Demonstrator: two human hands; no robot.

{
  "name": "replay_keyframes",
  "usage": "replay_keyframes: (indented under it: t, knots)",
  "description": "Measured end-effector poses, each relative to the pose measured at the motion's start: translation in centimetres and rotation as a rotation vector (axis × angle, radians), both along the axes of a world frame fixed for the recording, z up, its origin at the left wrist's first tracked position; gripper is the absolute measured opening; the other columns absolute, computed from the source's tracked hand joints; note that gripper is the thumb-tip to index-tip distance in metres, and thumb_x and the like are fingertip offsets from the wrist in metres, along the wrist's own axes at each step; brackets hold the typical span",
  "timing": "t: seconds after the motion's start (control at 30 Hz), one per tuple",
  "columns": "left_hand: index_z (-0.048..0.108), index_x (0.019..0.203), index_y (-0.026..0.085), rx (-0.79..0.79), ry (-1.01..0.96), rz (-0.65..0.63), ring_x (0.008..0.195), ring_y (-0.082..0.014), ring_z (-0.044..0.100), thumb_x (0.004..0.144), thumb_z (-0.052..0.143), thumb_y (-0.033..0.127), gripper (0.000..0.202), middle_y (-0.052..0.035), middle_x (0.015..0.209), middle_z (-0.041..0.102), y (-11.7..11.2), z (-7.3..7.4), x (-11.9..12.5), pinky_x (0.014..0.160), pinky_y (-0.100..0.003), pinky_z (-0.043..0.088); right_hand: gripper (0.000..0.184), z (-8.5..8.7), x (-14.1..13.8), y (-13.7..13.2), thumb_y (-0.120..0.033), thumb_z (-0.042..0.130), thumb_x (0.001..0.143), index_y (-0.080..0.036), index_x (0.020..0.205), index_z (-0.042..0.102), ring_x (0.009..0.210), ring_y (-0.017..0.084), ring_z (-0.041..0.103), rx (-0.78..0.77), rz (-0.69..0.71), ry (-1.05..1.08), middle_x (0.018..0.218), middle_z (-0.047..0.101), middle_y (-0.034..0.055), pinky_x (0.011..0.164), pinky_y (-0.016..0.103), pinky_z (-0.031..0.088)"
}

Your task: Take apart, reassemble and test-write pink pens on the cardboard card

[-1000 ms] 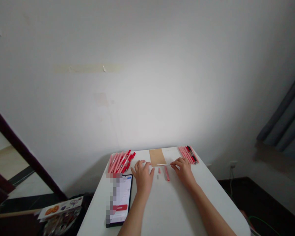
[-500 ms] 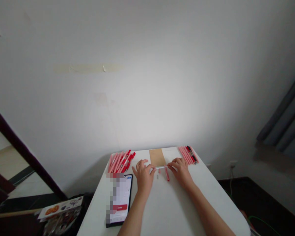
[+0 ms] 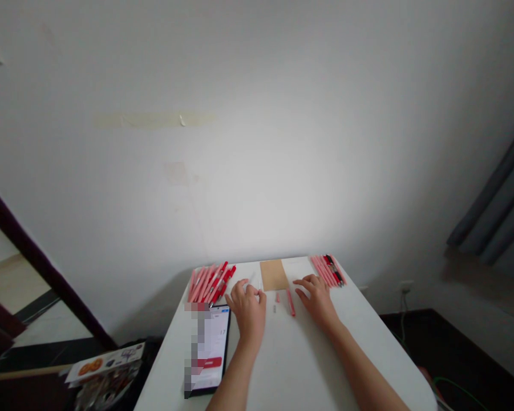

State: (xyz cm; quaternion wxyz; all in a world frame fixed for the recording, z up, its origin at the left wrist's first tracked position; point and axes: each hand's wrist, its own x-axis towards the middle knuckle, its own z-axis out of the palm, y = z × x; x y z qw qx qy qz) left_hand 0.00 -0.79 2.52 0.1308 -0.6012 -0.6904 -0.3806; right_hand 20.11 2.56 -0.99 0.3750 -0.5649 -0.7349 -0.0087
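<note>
My left hand (image 3: pixel 247 308) is left of centre over the white table, its fingers closed on a thin whitish pen refill (image 3: pixel 260 282) that points away from me; part of it is hidden by my fingers. To the right, my right hand (image 3: pixel 317 299) is open and holds nothing, its thumb and fingers apart. Between the hands lie a pink pen barrel (image 3: pixel 291 303), a small pink pen tip (image 3: pixel 278 297) and a small grey spring-like piece (image 3: pixel 274 309). Just behind them is a brown card (image 3: pixel 274 274).
Several pink and red pens (image 3: pixel 209 283) are piled at the table's left back. A row of pink, red and black pens (image 3: pixel 329 270) lies at the right back. A phone (image 3: pixel 207 354) rests beside my left forearm. The wall (image 3: pixel 260 142) rises behind the table (image 3: pixel 299 365).
The refill was stretched level between both hands. My right hand has let go of it and opened; my left hand has turned it to point away and moved slightly left.
</note>
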Motion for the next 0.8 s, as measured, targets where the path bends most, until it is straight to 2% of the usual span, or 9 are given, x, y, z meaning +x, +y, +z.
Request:
replay_keyframes:
  t: [0.17,0.47,0.8]
  knots:
    - [0.066,0.078,0.016,-0.033,0.064,0.055,0.111,-0.0269,0.05,0.078,0.05,0.02,0.017,-0.0112,0.115,0.059,-0.21,-0.07,0.18,0.101,-0.052,0.032,0.022,0.12,0.04,-0.03,-0.028,0.054,0.087,-0.03,0.104,0.069,0.098,0.024,0.055,-0.013,-0.002,0.002,0.1,0.061,0.0065,0.087,0.04,0.041]
    - [0.068,0.084,0.019,-0.233,0.104,0.094,0.122,-0.0298,0.042,0.073,0.053,0.02,0.018,-0.012,0.125,0.055,-0.36,-0.54,0.48,0.102,-0.057,0.028,0.022,0.05,0.17,0.04,-0.028,0.054,0.087,-0.03,0.102,0.07,0.097,0.023,0.056,-0.02,-0.011,-0.009,0.099,0.062,0.0057,0.086,0.038,0.041]
    - [0.067,0.085,0.019,-0.245,0.11,0.086,0.122,-0.0312,0.04,0.074,0.053,0.021,0.017,-0.0123,0.126,0.053,-0.29,-0.85,0.3,0.102,-0.06,0.027,0.023,-0.02,0.28,0.16,-0.028,0.052,0.087,-0.029,0.103,0.069,0.098,0.023,0.055,-0.056,0.007,0.007,0.099,0.061,0.0063,0.088,0.04,0.039]
